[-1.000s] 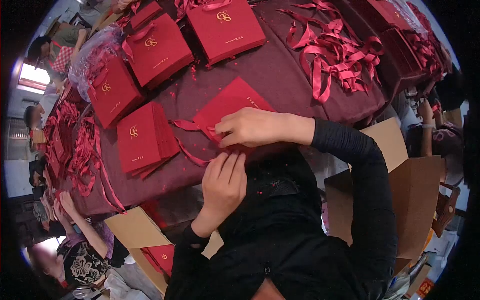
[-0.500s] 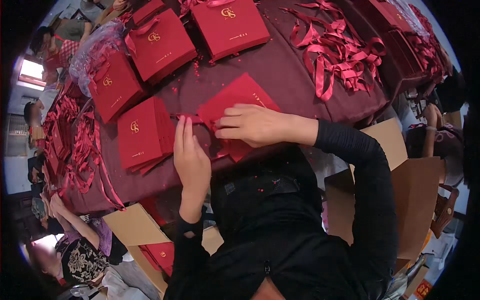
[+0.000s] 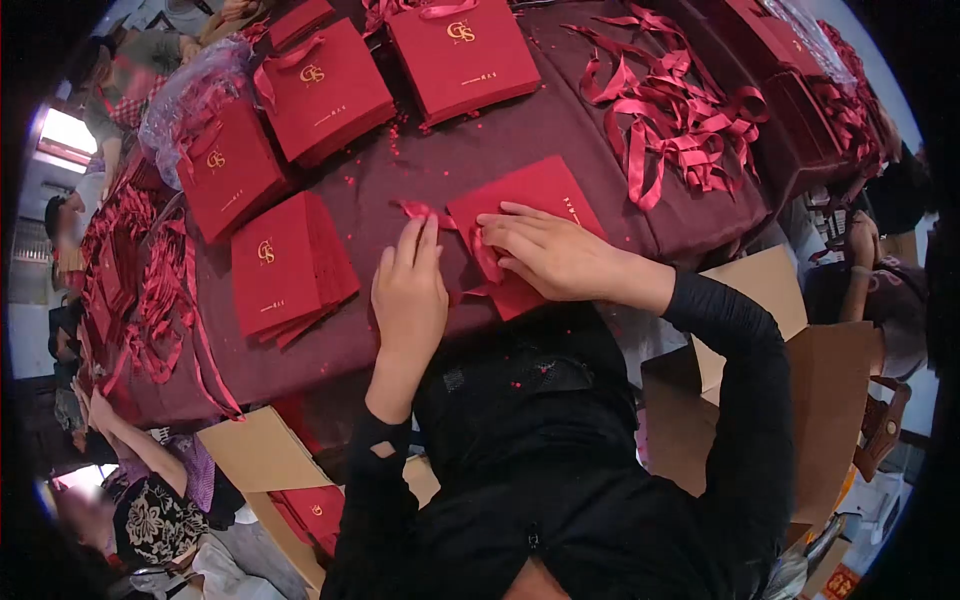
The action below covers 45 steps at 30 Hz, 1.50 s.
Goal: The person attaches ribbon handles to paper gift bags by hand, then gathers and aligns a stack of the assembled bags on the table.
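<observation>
A red paper gift bag lies flat and slanted on the table in front of me, its left part under my right hand. The curled fingers of that hand grip a red ribbon at the bag's left edge. Left of the bag, my left hand is raised with its fingers close together. A ribbon end sticks out past its fingertips, pinched between them. How the ribbon joins the bag is partly hidden by my fingers.
Several stacks of red gift bags with gold print stand on the dark red tablecloth. Loose ribbons lie at right, more ribbons at left. Cardboard boxes flank me. Other people sit around.
Both hands and the gift bag have shifted to the right. The bag has turned slightly, and my left hand has come away from the stack beside it, with the ribbon end now at its fingertips.
</observation>
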{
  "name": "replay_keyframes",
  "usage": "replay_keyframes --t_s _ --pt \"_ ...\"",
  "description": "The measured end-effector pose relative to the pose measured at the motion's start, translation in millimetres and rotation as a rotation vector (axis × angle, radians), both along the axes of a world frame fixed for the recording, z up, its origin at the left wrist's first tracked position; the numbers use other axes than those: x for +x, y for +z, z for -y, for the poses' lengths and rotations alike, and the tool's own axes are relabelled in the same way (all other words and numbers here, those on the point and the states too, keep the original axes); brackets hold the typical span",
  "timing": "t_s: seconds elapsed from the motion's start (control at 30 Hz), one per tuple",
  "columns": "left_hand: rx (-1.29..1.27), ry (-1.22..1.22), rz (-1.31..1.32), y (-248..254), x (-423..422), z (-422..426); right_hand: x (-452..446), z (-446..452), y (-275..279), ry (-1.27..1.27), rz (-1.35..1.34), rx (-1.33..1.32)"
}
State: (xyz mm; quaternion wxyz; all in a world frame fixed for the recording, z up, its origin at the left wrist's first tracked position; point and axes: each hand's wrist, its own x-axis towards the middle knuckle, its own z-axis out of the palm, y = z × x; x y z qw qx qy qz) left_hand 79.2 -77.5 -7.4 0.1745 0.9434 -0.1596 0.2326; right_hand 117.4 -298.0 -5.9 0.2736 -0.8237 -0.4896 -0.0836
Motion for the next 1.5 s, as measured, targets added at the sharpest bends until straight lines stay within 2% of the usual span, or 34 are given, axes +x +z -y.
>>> replay_keyframes --t_s 0.07,0.23,0.3,0.33,0.4,0.47,0.57,0.7,0.83,0.87,0.93,0.97,1.03,1.07,1.13,1.17,1.23,1.27,1.37,1.43,1.5 --pt "0.028 0.042 -0.141 -3 1 -2 -1 3 0 -0.023 -0.005 0.021" --pt "-0.044 0.150 -0.149 1 -5 -9 -7 8 8 -0.088 0.062 0.067" --pt "-0.252 0.067 -0.017 3 -4 -4 -6 8 7 -0.082 0.073 0.060" --pt "-0.231 0.013 -0.004 15 -6 2 -6 7 6 -0.086 0.073 0.060" --pt "-0.022 -0.121 -0.105 8 -1 -4 -6 8 3 -0.091 0.052 0.076" --pt "-0.031 -0.132 -0.057 3 -1 -4 -5 10 6 -0.100 -0.004 0.048" --pt "-0.131 -0.144 -0.183 4 0 -13 -10 12 8 -0.085 0.028 0.022" --pt "-0.151 -0.016 -0.075 3 -4 -23 -33 6 26 -0.069 0.076 -0.144" --pt "-0.195 0.097 -0.057 14 -13 -23 -54 -4 29 -0.064 0.194 -0.497" --pt "-0.224 0.127 -0.084 20 -17 -24 -57 -3 31 -0.039 0.217 -0.399" --pt "-0.209 0.226 0.177 45 -28 -23 -54 -2 64 0.019 0.118 -0.139" --pt "-0.278 0.304 0.271 69 -41 -15 -54 1 97 -0.050 0.019 -0.188" --pt "-0.189 0.431 0.627 105 -67 -10 -45 0 119 -0.171 -0.053 0.246" --pt "-0.251 0.273 0.938 101 -70 -21 -41 0 139 -0.325 -0.224 0.103" --pt "-0.345 -0.212 0.951 93 -80 -13 -3 -19 103 -0.274 -0.311 0.453" --pt "-0.329 -0.350 0.625 98 -80 0 16 -25 83 -0.222 -0.509 0.404" --pt "-0.225 -0.203 0.226 88 -49 41 28 -34 34 -0.400 -0.056 0.150" --pt "-0.207 -0.163 0.168 68 -34 39 25 -30 36 -0.547 0.185 0.074" --pt "-0.193 -0.030 0.080 21 -7 25 43 16 34 -0.842 0.252 0.256" --pt "-0.155 0.030 0.009 11 -8 24 59 55 33 -1.120 0.365 0.051" --pt "-0.086 0.098 0.007 11 -8 33 59 75 30 -1.241 0.180 -0.228"
